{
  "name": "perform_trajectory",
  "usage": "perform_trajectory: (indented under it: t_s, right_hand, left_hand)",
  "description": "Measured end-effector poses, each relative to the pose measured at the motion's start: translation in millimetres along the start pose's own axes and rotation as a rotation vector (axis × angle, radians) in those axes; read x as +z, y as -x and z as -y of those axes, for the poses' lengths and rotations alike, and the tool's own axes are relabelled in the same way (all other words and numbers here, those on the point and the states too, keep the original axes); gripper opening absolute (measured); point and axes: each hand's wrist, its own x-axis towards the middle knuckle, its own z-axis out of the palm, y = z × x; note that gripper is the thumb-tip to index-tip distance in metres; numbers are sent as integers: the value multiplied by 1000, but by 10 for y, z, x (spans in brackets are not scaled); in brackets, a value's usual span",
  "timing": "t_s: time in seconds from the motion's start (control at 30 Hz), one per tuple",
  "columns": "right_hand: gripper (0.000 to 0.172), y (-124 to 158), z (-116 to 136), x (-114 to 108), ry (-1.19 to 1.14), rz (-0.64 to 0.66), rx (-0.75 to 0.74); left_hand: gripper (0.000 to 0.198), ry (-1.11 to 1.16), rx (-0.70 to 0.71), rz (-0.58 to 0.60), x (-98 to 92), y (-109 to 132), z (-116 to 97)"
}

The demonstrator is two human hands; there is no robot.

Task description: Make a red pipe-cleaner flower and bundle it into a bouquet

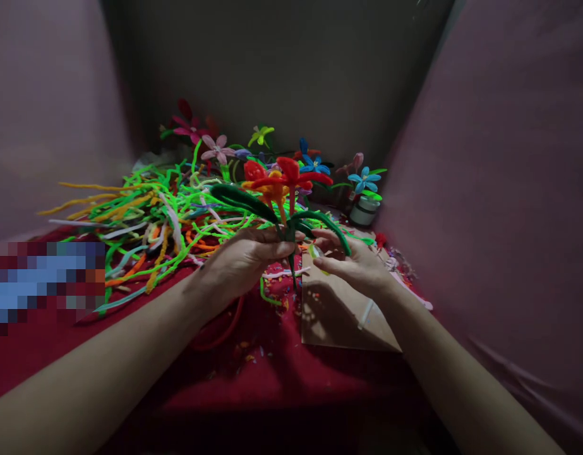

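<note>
My left hand (pixel 256 253) is closed around the dark green stem of a pipe-cleaner flower (pixel 291 174). Its red and orange petals stand upright above my fingers, and two long green leaves arch out to either side. The stem's thin tip points down below my thumb. Just to the right, my right hand (pixel 352 259) pinches a small, shiny yellow-green roll (pixel 318 254) that looks like tape, close to the stem. The right-hand leaf hangs across those fingers and partly hides them.
Many loose pipe cleaners (pixel 153 215) are heaped at the left on a red cloth (pixel 253 379). Finished flowers, among them a pink one (pixel 218 150) and a blue one (pixel 366 180), stand behind. A jar (pixel 365 210) is at the back right. A brown board (pixel 338 319) lies beneath my right hand.
</note>
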Motion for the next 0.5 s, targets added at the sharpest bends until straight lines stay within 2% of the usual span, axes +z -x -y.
perform_trajectory:
  t_s: [0.1, 0.3, 0.5]
  right_hand:
    - [39, -92, -44, 83, 36, -4, -59]
    - [39, -135, -81, 190, 71, -49, -86]
    - [22, -85, -37, 216, 98, -27, -101]
  left_hand:
    - [27, 35, 2, -22, -1, -18, 29]
    - [21, 8, 8, -119, -34, -37, 79]
    - [21, -60, 6, -115, 15, 4, 53]
